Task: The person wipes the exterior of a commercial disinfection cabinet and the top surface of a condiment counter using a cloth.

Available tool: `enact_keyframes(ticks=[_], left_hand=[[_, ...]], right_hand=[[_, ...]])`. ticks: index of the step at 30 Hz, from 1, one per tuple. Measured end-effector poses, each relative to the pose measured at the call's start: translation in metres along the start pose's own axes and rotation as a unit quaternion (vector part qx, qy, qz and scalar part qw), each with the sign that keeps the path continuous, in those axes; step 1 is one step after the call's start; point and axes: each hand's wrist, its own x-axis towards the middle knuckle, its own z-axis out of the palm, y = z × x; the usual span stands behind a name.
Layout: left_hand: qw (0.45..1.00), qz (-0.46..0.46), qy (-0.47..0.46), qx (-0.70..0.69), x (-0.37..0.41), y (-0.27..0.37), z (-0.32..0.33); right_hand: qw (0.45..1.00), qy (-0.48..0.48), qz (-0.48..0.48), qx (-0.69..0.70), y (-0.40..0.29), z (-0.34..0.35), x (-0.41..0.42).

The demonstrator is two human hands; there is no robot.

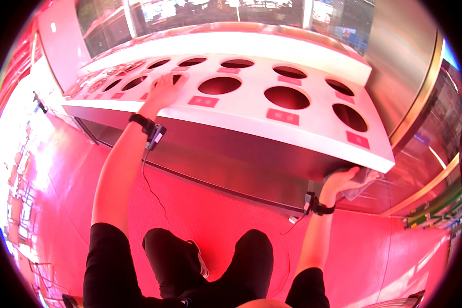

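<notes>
My left hand point(165, 90) rests on the white countertop point(250, 86), its fingers partly over one of several round cut-out holes point(219, 85). Nothing shows in its grip. At the counter's right end, my right hand point(340, 181) has a greyish cloth point(356, 188) pressed against the underside of the front edge. Part of that cloth is hidden behind the hand and under the counter. Small labels point(282, 116) with writing sit in front of the holes. Each wrist wears a black strap with a small cabled device point(156, 136).
A steel panel point(404, 50) closes off the counter's right side, and glass point(223, 11) stands behind it. Round metal items point(117, 70) fill the far left of the countertop. Below runs a dark base rail point(215, 188) above the reddish floor point(215, 215). Chairs point(21, 215) stand far left.
</notes>
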Motion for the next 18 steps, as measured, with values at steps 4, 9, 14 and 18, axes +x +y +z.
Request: enact_keyframes(ticks=[4,9,14,18], left_hand=[[1.000,-0.003,0.001,-0.017,-0.007,-0.001,-0.007],[1.000,0.001,-0.003,-0.017,-0.010,0.004,-0.008],[1.000,0.003,-0.005,-0.016,-0.008,0.002,-0.008],[1.000,0.008,0.005,0.014,0.001,0.004,-0.002]], right_hand=[[1.000,-0.018,-0.002,0.011,-0.015,0.006,-0.012],[0.999,-0.024,0.035,0.018,-0.025,0.007,-0.016],[0.998,-0.017,0.021,0.051,-0.024,0.014,-0.028],[0.997,-0.029,0.040,0.056,-0.022,0.016,-0.041]])
